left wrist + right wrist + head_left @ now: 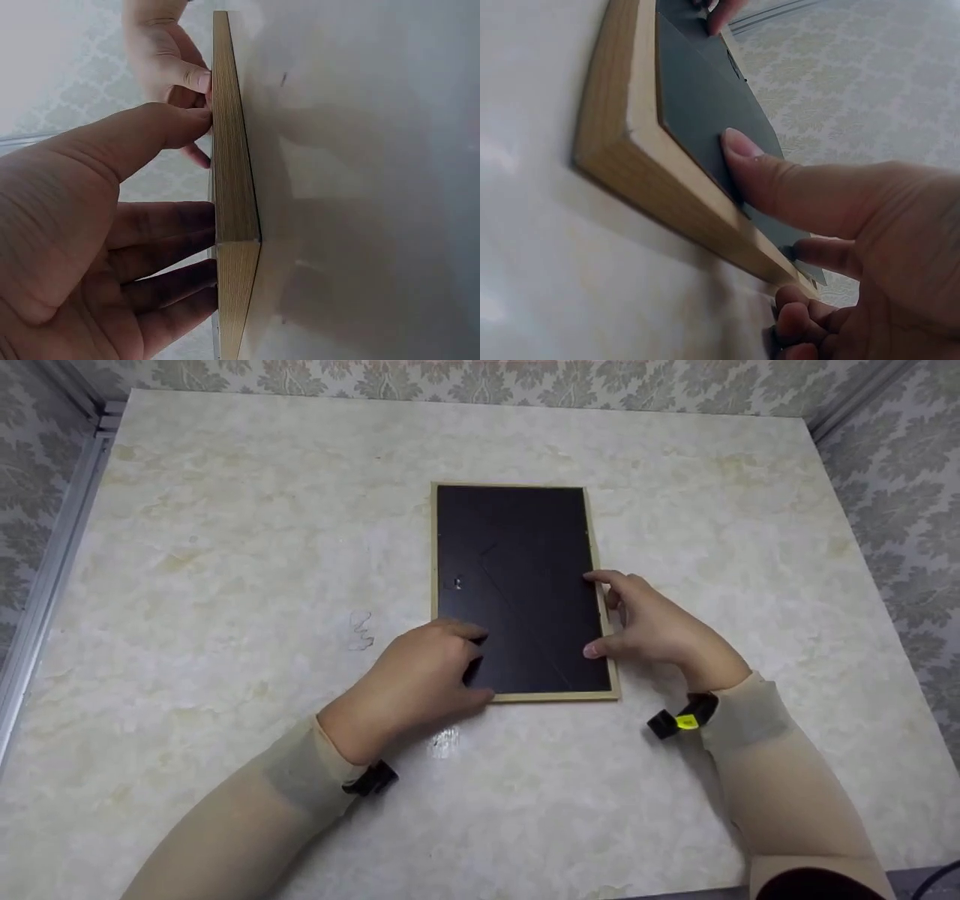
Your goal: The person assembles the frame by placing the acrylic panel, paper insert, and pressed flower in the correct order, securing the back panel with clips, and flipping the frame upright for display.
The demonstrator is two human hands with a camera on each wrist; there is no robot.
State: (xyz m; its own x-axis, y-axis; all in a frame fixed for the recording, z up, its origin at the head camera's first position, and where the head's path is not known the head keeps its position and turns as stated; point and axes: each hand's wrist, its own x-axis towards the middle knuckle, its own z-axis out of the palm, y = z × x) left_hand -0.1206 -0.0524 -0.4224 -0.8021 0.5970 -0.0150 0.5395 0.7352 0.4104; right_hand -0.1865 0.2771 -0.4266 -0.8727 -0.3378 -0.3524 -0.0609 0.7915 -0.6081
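We were working on a pale marble-look table (pixel 225 547) boxed in by damask wallpaper (pixel 900 472) on three sides, with a metal rail (pixel 52 562) down the left. The picture frame (pixel 525 696) lay face down around the middle, black backing up. Our left hand (pixel 420 679) covered its near-left corner, fingers loosely curled on the backing with the thumb at the edge. Our right hand (pixel 652 622) pinched the right rim, thumb on the backing. Couldn't see the tabs clearly, or the frame's front. There was bare tabletop on every side of the frame.
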